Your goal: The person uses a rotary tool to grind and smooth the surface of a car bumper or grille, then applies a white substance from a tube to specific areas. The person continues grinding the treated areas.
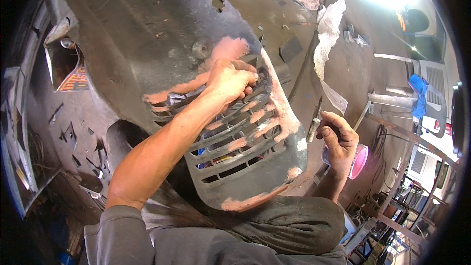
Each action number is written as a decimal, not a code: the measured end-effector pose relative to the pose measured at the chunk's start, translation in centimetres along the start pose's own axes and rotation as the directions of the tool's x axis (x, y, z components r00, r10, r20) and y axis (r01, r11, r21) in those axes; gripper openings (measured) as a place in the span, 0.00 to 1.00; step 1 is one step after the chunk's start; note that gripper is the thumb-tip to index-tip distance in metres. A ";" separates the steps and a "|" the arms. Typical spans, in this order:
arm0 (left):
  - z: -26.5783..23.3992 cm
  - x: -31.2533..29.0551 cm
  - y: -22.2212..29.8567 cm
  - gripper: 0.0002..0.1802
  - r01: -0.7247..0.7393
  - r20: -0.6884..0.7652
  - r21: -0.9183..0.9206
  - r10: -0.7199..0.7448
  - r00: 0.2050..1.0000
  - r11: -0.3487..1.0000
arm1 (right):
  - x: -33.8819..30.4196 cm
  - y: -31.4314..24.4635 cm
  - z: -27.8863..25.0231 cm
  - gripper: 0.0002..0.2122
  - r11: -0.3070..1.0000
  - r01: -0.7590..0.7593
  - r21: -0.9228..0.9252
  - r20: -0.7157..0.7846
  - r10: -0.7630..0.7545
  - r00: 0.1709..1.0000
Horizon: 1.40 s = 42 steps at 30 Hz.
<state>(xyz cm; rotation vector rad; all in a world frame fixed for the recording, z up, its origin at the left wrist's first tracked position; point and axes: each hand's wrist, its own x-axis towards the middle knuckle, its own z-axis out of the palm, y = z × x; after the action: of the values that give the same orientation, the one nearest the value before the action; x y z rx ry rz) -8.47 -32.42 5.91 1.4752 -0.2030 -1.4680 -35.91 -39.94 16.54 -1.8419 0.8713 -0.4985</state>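
Slatted panel [184, 66] lies beneath the curled left hand [229, 79], hold unclear; the right hand [339, 137] half-curls by a stick [314, 126], hold unclear, near a pink tub [360, 161].

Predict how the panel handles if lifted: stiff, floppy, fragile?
The panel probably flexes somewhat, being broad and thin-looking. Its slats may crack easily: narrow, with open gaps between. The jagged edge up top hints at brittleness.

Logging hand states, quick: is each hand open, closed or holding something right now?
Left hand: closed, fingers curled at the slotted black panel; anything held cannot be told.
Right hand: loosely curled beside a thin rod; grip cannot be told.
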 end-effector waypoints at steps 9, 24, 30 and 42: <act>0.0 -0.2 0.3 0.12 -0.043 0.003 0.055 0.043 0.999 0.998 | 0.0 0.1 0.1 0.14 1.000 0.005 0.007 -0.002 -0.005 1.000; 0.2 0.0 0.7 0.14 -0.041 -0.034 0.035 0.042 0.999 0.999 | 0.1 0.3 0.0 0.14 1.000 0.004 -0.015 -0.006 -0.004 1.000; 0.5 0.3 0.6 0.15 -0.077 -0.058 0.071 0.081 0.995 0.995 | 0.5 0.0 0.2 0.14 0.999 0.027 -0.019 0.002 -0.027 1.000; 1.2 0.1 -0.3 0.22 -0.117 -0.155 0.019 0.119 0.981 0.993 | 0.4 0.2 0.0 0.14 1.000 0.023 -0.003 0.003 -0.023 1.000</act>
<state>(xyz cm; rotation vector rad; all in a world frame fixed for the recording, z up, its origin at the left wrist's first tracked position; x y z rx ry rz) -9.59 -32.92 5.93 1.5516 -0.1985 -1.2522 -35.70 -40.30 16.30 -1.8565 0.8501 -0.5088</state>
